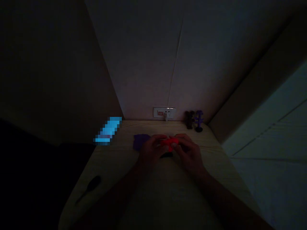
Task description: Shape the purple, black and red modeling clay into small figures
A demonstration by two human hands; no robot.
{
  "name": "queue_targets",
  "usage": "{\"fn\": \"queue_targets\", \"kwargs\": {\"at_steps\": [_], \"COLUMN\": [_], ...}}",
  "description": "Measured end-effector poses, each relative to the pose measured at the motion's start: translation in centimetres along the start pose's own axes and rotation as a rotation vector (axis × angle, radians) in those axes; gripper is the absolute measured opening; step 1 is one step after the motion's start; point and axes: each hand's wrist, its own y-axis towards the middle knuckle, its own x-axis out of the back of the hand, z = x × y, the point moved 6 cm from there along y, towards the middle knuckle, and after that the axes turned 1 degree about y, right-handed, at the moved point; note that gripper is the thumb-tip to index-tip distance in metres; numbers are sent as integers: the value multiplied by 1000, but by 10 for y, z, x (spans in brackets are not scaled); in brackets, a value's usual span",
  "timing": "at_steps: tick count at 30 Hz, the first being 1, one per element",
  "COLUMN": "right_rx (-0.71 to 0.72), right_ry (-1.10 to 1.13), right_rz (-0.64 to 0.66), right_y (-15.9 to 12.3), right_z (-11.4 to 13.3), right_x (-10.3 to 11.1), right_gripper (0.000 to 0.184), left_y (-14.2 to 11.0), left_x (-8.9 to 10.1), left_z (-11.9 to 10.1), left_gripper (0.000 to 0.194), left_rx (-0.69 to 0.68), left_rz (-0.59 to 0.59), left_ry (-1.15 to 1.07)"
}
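Note:
The scene is very dim. Both my hands meet over the far middle of a light wooden table (168,191). My left hand (150,150) and my right hand (188,151) have their fingers closed on a small red piece (169,142) held between them. A dark flat shape (166,155) lies on the table just under the hands. A purple piece (139,141) rests on the table, touching or just left of my left hand.
A glowing blue blurred rectangle (108,131) sits at the table's far left corner. A wall socket (164,112) with a plug is at the back. Two small upright figures, dark (189,119) and purple (199,120), stand at the far right. A dark hairbrush-like object (90,188) lies near left.

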Motion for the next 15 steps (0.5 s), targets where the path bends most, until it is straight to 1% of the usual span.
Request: {"fn": "queue_targets", "kwargs": {"at_steps": [2, 6, 10, 12, 15], "right_rx": [38, 42, 36, 12, -18], "right_ry": [22, 66, 60, 47, 21], "right_rz": [35, 101, 134, 151, 141], "right_y": [-1, -4, -6, -6, -7], "right_z": [4, 7, 10, 11, 12], "right_x": [0, -3, -5, -6, -9], "right_gripper": [10, 19, 24, 21, 16], "left_y": [-2, -5, -8, -11, -15], "left_x": [-2, -1, 2, 2, 0], "left_z": [-7, -16, -21, -24, -28], "left_gripper": [36, 30, 26, 22, 16], "left_rx": [-35, -114, -266, -340, -402], "left_rz": [34, 66, 89, 81, 25], "left_ry": [71, 183, 315, 403, 516]}}
